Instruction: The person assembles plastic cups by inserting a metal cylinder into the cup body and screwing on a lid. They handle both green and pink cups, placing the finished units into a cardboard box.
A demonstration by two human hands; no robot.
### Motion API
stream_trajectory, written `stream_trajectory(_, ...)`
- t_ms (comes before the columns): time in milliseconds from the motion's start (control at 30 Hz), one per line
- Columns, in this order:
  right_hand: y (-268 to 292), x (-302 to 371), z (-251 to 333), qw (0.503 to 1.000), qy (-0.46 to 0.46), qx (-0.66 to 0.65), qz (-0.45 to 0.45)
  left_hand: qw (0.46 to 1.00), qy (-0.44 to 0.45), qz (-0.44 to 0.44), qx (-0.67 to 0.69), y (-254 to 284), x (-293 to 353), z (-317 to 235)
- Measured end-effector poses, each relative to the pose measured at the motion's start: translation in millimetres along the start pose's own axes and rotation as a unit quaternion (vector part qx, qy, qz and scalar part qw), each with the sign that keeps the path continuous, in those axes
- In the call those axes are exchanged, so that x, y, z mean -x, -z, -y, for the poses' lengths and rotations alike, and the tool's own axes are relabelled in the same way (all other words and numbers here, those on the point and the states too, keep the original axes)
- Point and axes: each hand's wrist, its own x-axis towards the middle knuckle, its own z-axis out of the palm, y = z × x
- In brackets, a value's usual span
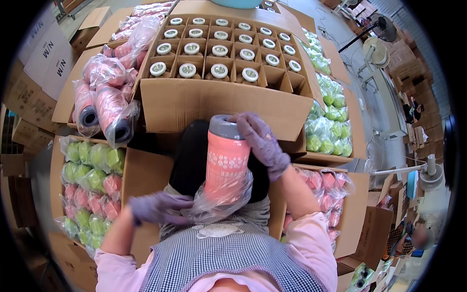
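Pinching the grey collar (pixel 225 129) of a coral-pink, white-printed cylindrical tumbler (pixel 226 168) with the purple-gloved right hand (pixel 263 146), over the lap (pixel 187 160), bottom in a clear plastic bag (pixel 211 207). Can't really tell if gripping with the blurry purple-gloved left hand (pixel 160 208). Surrounded by open brown cardboard boxes (pixel 224 104) and black-lettered white cartons (pixel 48 53), grey floor (pixel 350 63) beyond.

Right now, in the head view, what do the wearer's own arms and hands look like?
The left hand and right hand wear close-fitting, greyish-purple gloves. Pale pink sleeves stop well short of the wrists, leaving the forearms partly bare.
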Motion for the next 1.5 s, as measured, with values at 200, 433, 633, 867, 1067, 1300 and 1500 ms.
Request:
stream_trajectory(200, -9.5, -11.0, -60.3, 0.930, -0.015, -0.366, -0.036, 0.882, -0.102, -0.422, 0.181, 89.1, -129.3, -30.5)
stream_trajectory(433, 20.9, 2.9, -6.8, 0.996, 0.012, 0.012, -0.085, 0.923, -0.171, -0.332, -0.096, 69.2, -177.5, -65.2)
stream_trajectory(633, 38.4, -0.8, 14.7, 0.994, -0.048, -0.044, -0.084, 0.931, -0.110, -0.346, -0.031, 84.3, -180.7, -39.5)
stream_trajectory(867, 41.5, 1.5, -5.8, 0.962, -0.074, -0.249, -0.086, 0.911, -0.122, -0.393, -0.040, 98.0, -183.1, -57.6)
stream_trajectory(1067, 48.6, 3.1, -13.1, 0.898, -0.055, -0.417, -0.129, 0.915, -0.214, -0.309, -0.146, 106.7, -183.4, -54.4)
stream_trajectory(1300, 42.1, -7.3, -5.6, 0.926, -0.123, -0.329, -0.136, 0.879, -0.180, -0.387, -0.214, 97.3, -183.0, -65.0)
stream_trajectory(1500, 27.0, 7.4, -83.5, 0.887, -0.089, -0.441, -0.107, 0.910, -0.234, -0.282, -0.193, 99.7, -177.0, -99.1)
